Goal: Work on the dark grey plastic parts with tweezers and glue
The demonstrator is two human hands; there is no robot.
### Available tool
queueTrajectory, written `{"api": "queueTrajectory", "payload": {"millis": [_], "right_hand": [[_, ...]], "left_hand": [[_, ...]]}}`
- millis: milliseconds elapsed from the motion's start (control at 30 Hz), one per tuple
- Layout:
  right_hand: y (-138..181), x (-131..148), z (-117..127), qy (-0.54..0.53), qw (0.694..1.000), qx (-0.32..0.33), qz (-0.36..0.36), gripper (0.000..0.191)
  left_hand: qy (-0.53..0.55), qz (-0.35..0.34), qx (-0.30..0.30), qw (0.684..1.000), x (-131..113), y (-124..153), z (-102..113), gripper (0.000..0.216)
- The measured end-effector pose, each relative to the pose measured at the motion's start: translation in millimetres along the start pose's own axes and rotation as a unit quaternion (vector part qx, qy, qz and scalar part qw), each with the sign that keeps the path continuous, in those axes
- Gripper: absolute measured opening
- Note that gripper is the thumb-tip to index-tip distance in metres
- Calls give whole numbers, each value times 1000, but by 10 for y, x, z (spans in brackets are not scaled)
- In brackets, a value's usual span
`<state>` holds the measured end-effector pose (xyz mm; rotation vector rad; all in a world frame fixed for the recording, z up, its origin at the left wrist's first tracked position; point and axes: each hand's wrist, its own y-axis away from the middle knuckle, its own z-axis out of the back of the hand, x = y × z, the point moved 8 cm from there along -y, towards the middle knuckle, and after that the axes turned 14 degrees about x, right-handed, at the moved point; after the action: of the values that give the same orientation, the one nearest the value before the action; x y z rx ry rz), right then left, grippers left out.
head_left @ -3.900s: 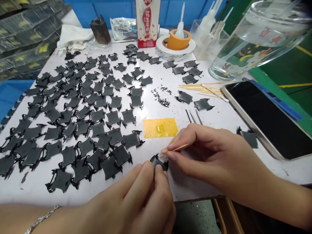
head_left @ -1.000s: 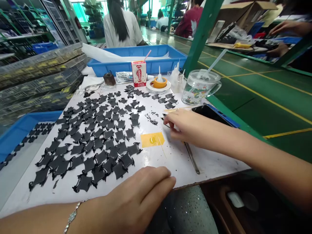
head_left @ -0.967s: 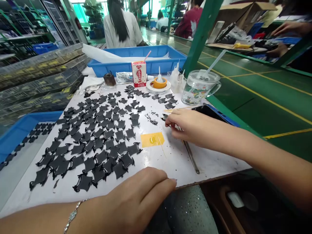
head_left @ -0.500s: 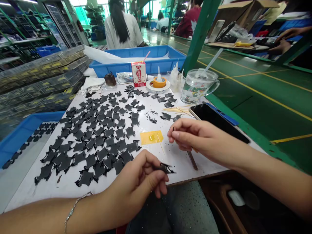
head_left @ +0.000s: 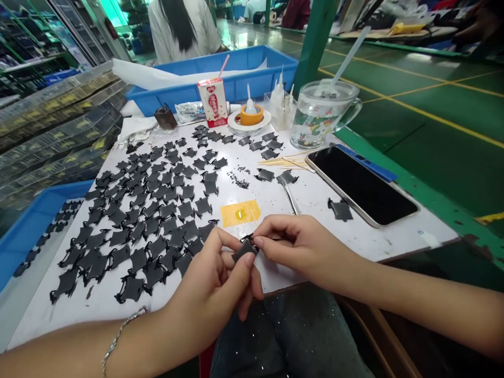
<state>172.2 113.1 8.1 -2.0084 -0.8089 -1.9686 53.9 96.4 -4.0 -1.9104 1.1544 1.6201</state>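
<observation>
My left hand (head_left: 214, 281) pinches a small black plastic part (head_left: 244, 250) between thumb and fingers, just above the near edge of the white table (head_left: 354, 239). My right hand (head_left: 301, 247) is closed in a pinch right against that part, holding a thin dark pin that I can barely make out. Just beyond the hands lies a yellow sticky patch (head_left: 240, 212) with a drop of glue on it. Several matching black parts (head_left: 153, 210) are spread in rows over the left half of the table.
A phone (head_left: 364, 184) lies face up at the right, with one loose black part (head_left: 340, 209) beside it. Toothpicks (head_left: 285, 163), metal tweezers (head_left: 290, 197), a glass mug (head_left: 321, 115), a drink carton (head_left: 212, 102), tape rolls (head_left: 250, 116) and blue bins (head_left: 220, 79) stand behind. A person sits beyond the table.
My left hand picked up a black part from the near edge and raised it. My right hand came back from the far tweezers area and closed in against the part.
</observation>
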Motion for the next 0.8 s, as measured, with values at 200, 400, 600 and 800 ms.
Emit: {"api": "queueTrajectory", "payload": {"millis": [200,400,600,800], "right_hand": [[-3,-82,-159,-135,989,56,-25,14],[-19,-128,-141,-140,989,42,-33,19],[-11,-114,-47,-46,999,14,-11,15],[-20,-90,-44,-25,999,29,-10,12]], "left_hand": [[-44,19,-21,999,47,36,15,31],[-91,14,-50,994,9,72,25,25],[-102,21,-58,993,37,90,44,28],[-106,20,-54,993,43,93,43,25]]}}
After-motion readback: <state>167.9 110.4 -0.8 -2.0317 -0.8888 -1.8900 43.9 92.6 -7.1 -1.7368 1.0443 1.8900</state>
